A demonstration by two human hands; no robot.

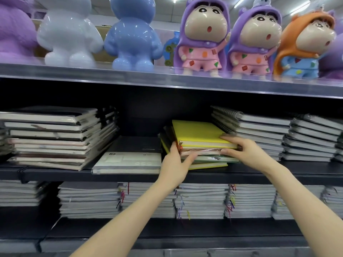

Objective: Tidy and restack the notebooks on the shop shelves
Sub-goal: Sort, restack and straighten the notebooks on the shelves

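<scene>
Head view: notebook stack [202, 133] on shelf [246, 174], between left hand [174, 161], gripping its left corner, and right hand [245, 149], pinching right edge. I advise: press inward evenly, square skewed covers before releasing.

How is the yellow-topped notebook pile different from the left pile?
The yellow-topped pile is short and bright; the left pile is taller, mostly dark and pale. The left hand and right hand grip the yellow-topped pile; the left pile is untouched. Both share one shelf.
</scene>
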